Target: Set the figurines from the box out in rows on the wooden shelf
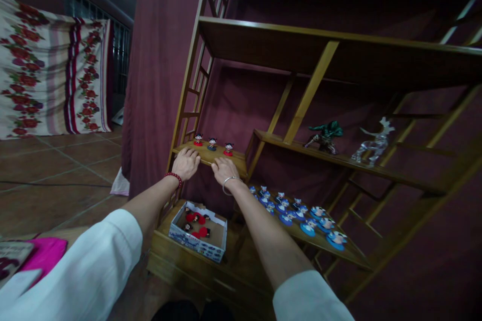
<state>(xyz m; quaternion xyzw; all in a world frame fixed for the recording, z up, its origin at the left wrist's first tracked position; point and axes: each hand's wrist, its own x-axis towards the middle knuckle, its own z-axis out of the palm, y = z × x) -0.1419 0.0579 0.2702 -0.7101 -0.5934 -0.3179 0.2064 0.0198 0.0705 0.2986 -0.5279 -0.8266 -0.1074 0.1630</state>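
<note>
Three small doll figurines stand in a row on a short wooden shelf [205, 156]: a red-based one [198, 140] at the left, a dark-based one [212, 144] in the middle and another red-based one [228, 149] at the right. My left hand [186, 163], with a red bead bracelet, lies on the shelf's front edge below the left figurine, fingers forward and holding nothing. On the same edge, below the right figurine, rests my right hand [225, 170] with a silver bangle, its fingers laid out and nothing in them. Neither hand appears to touch a figurine.
Below, an open cardboard box [198, 250] holds several red and black figurines. Several blue-based figurines [288, 216] stand on a lower shelf at the right. A green figure [327, 135] and a clear deer ornament [374, 143] occupy a higher shelf. Wooden uprights [312, 90] divide the rack.
</note>
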